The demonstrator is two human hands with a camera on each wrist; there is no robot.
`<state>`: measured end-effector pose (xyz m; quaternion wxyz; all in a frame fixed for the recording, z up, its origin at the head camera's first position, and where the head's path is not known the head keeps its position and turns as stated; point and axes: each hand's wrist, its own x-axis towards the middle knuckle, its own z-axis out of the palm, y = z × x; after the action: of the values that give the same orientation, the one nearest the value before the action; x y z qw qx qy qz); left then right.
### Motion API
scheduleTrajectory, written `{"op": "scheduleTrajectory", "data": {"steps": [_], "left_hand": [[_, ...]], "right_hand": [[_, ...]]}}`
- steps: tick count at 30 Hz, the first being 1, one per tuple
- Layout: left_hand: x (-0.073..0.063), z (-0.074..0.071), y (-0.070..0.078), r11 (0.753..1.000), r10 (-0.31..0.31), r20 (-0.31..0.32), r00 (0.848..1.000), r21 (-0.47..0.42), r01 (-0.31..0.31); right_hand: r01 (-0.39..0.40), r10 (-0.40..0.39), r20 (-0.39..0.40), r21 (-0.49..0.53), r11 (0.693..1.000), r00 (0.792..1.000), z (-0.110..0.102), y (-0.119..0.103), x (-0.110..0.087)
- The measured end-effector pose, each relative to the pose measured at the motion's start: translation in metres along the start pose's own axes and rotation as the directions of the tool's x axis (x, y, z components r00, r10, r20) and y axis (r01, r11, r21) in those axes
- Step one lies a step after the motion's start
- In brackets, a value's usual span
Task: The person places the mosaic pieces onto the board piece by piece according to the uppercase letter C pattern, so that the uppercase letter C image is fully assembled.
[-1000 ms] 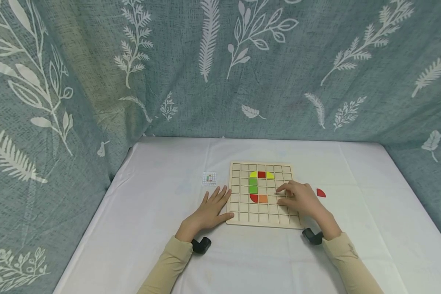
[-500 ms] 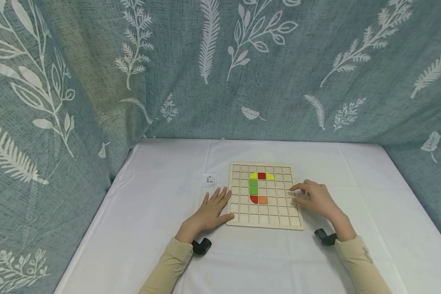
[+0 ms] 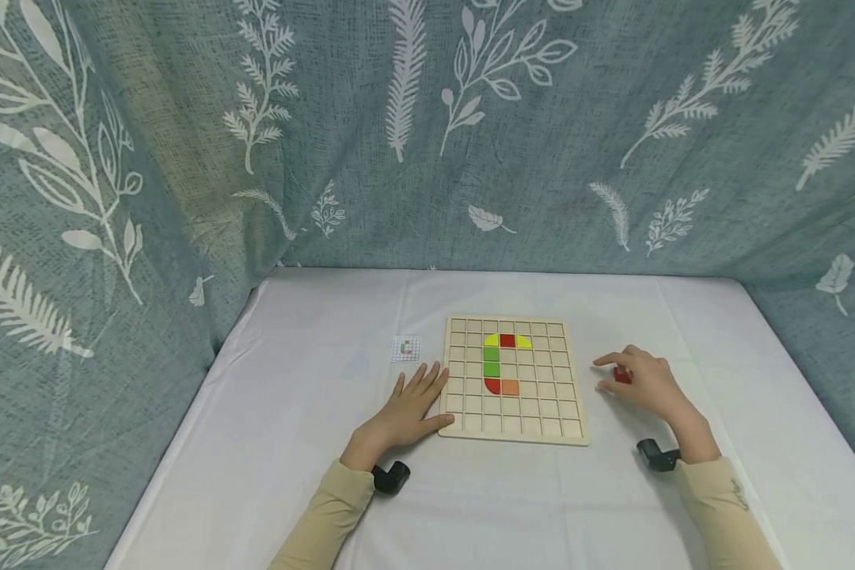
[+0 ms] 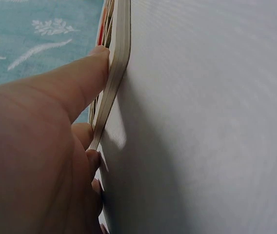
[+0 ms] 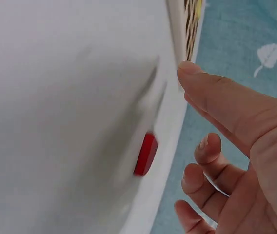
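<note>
A wooden grid board [image 3: 541, 427] lies on the table with coloured tiles set in some cells: yellow rounded corners [image 3: 524, 342], a dark red square [image 3: 507, 340], green squares [image 3: 492, 362], a red rounded corner [image 3: 493, 386] and an orange square [image 3: 511, 388]. My left hand [image 3: 402, 412] rests on the board's left edge, fingers spread. To the right of the board, my right hand [image 3: 644, 384] hovers over a loose red quarter-round tile [image 5: 147, 153]. In the right wrist view that tile lies on the cloth, apart from the fingers, which hold nothing.
A small printed pattern card [image 3: 406, 348] lies left of the board, beyond the left hand. White cloth [image 3: 292, 396] covers the table. A leaf-patterned teal curtain [image 3: 427, 158] hangs behind it and along the sides.
My right hand has moved right, off the board and over to the loose red tile, which it now partly covers. My left hand has stayed at the board's edge.
</note>
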<state>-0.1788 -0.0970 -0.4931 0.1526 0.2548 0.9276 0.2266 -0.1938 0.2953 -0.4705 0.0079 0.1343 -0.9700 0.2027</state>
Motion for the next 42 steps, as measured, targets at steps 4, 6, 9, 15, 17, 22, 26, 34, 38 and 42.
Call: {"op": "scheduleTrajectory", "data": {"steps": [4, 6, 9, 15, 17, 22, 26, 34, 38, 42], "left_hand": [[0.0, 0.0, 0.0, 1.0, -0.006, -0.001, 1.0, -0.003, 0.006], [0.0, 0.0, 0.0, 1.0, -0.007, -0.002, 1.0, -0.003, 0.007], [0.0, 0.0, 0.0, 1.0, -0.004, -0.004, 1.0, -0.01, 0.004], [0.001, 0.001, 0.0, 1.0, -0.002, 0.001, 1.0, -0.013, 0.002], [0.001, 0.001, 0.0, 1.0, -0.003, 0.004, 1.0, -0.008, 0.003], [0.0, 0.001, 0.001, 1.0, -0.003, 0.001, 1.0, -0.009, 0.003], [0.0, -0.001, 0.003, 1.0, -0.006, -0.005, 1.0, -0.014, 0.006], [-0.001, -0.002, 0.003, 1.0, -0.002, -0.006, 1.0, -0.002, 0.002], [-0.002, -0.004, 0.004, 1.0, -0.003, -0.004, 1.0, -0.01, 0.002], [-0.003, -0.004, 0.005, 1.0, -0.001, 0.001, 1.0, -0.008, 0.001]], "right_hand": [[-0.019, 0.019, 0.006, -0.005, 1.0, 1.0, -0.002, 0.01, -0.001], [-0.023, 0.023, 0.005, 0.0, 1.0, 1.0, -0.003, 0.015, -0.002], [-0.034, 0.034, 0.006, 0.005, 0.999, 0.999, -0.004, 0.021, -0.003], [-0.069, 0.069, 0.047, 0.001, 0.998, 0.997, -0.007, 0.027, -0.004], [-0.072, 0.071, 0.059, 0.0, 0.997, 0.996, -0.008, 0.028, -0.004], [-0.071, 0.071, 0.094, 0.0, 0.997, 0.993, -0.012, 0.033, -0.004], [-0.06, 0.061, 0.114, -0.006, 0.998, 0.992, -0.014, 0.036, -0.005], [-0.03, 0.031, 0.102, -0.016, 0.999, 0.994, -0.016, 0.039, -0.007], [-0.025, 0.027, 0.075, -0.024, 0.999, 0.997, -0.015, 0.04, -0.008], [-0.034, 0.035, 0.062, -0.023, 0.999, 0.997, -0.013, 0.04, -0.009]]}}
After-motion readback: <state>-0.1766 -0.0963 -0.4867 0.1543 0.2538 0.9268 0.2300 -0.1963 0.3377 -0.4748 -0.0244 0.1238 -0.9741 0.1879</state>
